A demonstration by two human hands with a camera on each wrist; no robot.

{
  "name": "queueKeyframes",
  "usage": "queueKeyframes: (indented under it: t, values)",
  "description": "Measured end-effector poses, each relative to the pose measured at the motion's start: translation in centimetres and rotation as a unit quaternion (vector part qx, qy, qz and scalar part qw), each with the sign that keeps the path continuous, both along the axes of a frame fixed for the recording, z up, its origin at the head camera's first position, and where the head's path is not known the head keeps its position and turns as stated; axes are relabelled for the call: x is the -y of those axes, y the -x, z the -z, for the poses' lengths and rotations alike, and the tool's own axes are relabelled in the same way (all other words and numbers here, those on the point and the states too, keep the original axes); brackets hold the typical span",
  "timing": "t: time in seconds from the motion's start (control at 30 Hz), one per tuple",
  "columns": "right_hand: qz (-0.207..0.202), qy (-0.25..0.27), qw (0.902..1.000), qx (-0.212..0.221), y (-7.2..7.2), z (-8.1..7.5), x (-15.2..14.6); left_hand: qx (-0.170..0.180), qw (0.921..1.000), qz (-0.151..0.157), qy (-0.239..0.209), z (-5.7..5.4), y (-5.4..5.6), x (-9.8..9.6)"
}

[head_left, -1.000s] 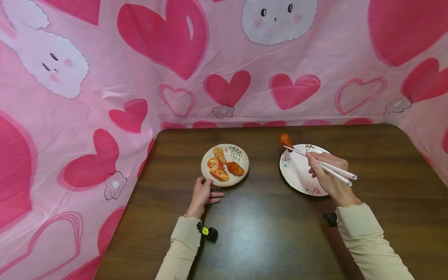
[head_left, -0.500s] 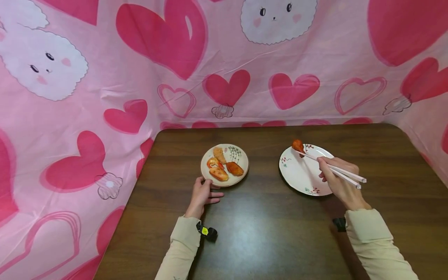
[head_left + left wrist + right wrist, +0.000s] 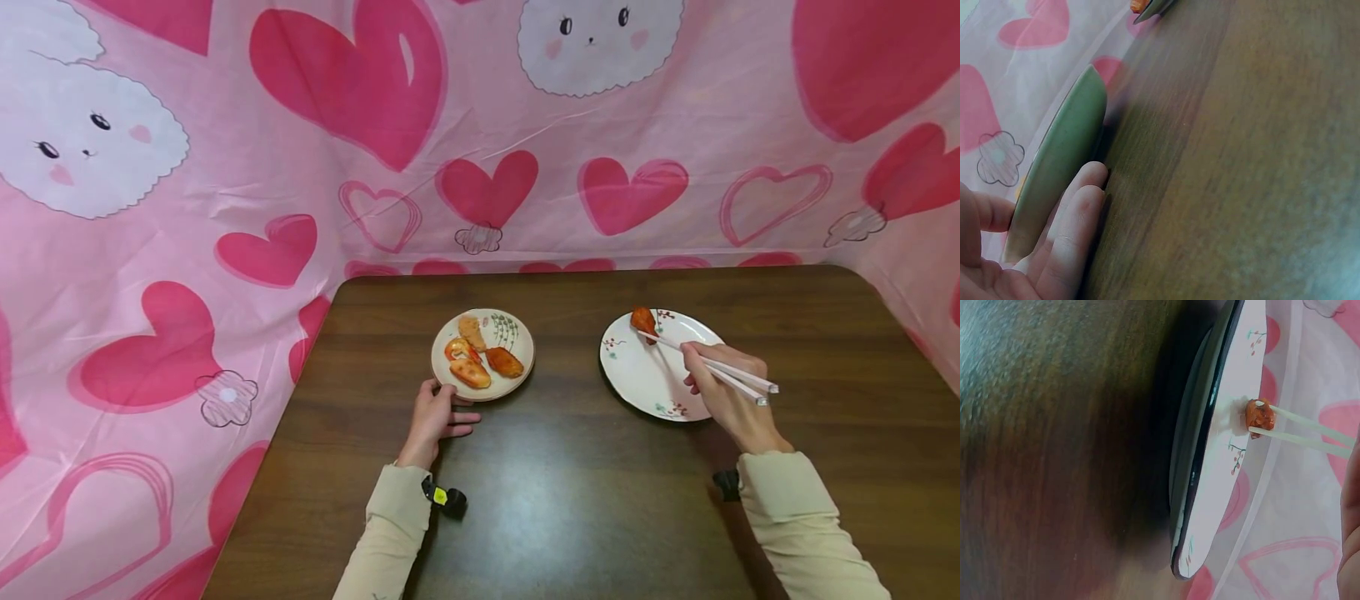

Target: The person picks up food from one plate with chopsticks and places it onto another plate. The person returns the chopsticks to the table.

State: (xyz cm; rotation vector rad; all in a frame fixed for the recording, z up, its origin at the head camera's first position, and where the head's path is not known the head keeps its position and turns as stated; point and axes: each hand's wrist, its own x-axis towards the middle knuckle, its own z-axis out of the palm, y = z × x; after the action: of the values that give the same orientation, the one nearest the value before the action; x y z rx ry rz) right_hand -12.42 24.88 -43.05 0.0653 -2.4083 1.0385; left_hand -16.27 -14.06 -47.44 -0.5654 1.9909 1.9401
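My right hand (image 3: 731, 396) holds a pair of pale chopsticks (image 3: 716, 364). Their tips pinch a glazed brown drumstick (image 3: 642, 323) at the far left part of a white plate (image 3: 637, 367) with red blossom sprigs. In the right wrist view the drumstick (image 3: 1260, 417) sits between the tips, low over the plate; contact is hard to tell. My left hand (image 3: 433, 419) pinches the near edge of a smaller cream plate (image 3: 517, 327), thumb at the rim and fingers against its green outer side (image 3: 1072, 137). That plate bears a chicken wing (image 3: 504, 362), a shrimp (image 3: 459, 348) and two other food pieces.
Both plates stand on a dark wooden table (image 3: 570, 500), with a gap of bare wood between them. A pink cloth (image 3: 420, 108) printed with hearts hangs behind the far edge and along both sides. Each wrist wears a small black camera (image 3: 450, 500).
My right hand has moved right with the chopsticks, bringing the drumstick from beyond the white plate's left rim to over the plate, then lower. My left hand and the cream plate stay put.
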Motion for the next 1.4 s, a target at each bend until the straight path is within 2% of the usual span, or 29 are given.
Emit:
queueKeyframes:
  t: [0.43,0.57,0.8,0.93,1.03,1.13,1.33,1.4]
  values:
    - [0.003,-0.032,0.999,0.03,0.2,0.3,-0.2,-0.004,1.0,0.004,0.001,0.2,-0.4,-0.1]
    - [0.006,-0.026,0.9991,0.035,0.3,0.2,-0.3,-0.005,1.0,0.002,-0.002,0.2,-0.5,-0.2]
    - [0.02,-0.017,0.9954,0.092,0.4,-0.2,-0.2,-0.01,0.9999,0.007,-0.009,0.2,-0.5,-0.2]
    - [0.039,0.01,0.9883,0.147,0.5,-0.5,-0.3,-0.012,0.9999,0.003,-0.007,0.1,-0.4,-0.2]
    - [0.055,0.042,0.9772,0.201,0.6,-0.8,-0.5,-0.009,0.9999,-0.001,-0.005,0.1,-0.3,-0.2]
    - [0.068,0.064,0.9671,0.237,0.7,-1.1,-0.6,-0.006,1.0,-0.003,-0.005,0.2,-0.2,-0.2]
    - [0.076,0.068,0.9626,0.251,0.8,-1.4,-0.6,-0.005,1.0,-0.002,-0.006,0.4,-0.1,-0.1]
    - [0.076,0.065,0.9626,0.252,0.8,-1.5,-0.5,-0.006,1.0,0.002,-0.008,-0.4,-0.4,-0.1]
